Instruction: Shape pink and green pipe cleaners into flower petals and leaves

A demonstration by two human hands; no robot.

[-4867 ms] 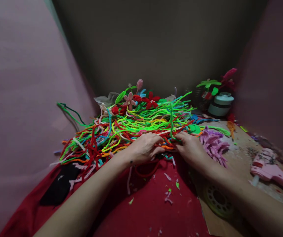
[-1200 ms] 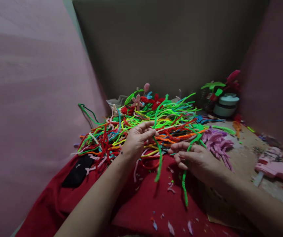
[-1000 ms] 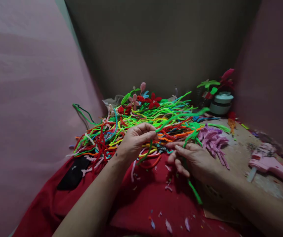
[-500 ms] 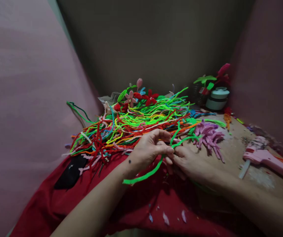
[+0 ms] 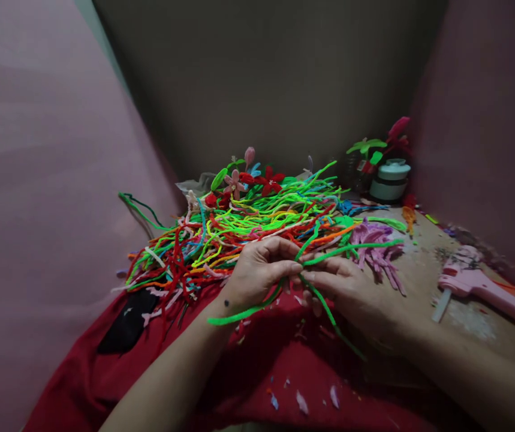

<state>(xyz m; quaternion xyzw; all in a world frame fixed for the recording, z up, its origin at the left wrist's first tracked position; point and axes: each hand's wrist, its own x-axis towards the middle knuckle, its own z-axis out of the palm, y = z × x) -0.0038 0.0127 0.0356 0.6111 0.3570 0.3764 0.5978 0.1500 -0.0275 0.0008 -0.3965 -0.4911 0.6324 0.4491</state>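
Bright green pipe cleaners cross between my two hands, their ends fanning out to the left, the upper right and the lower right. My left hand pinches them near the crossing point, thumb against curled fingers. Close beside it, my right hand grips the same crossing with thumb and fingertips. How the strands join is hidden by the fingers. Just beyond both hands spreads a heap of pipe cleaners in green, red, orange, yellow and white.
Fuzzy flowers stand behind the heap. Purple fuzzy pieces lie right of my hands, with a pink glue gun farther right. A lidded jar stands at the back. A black flat object rests on red cloth.
More green ends now stick out from the crossing, one to the right and one down to the lower right. My right hand has shifted slightly and its fingers have straightened. The view has moved a little.
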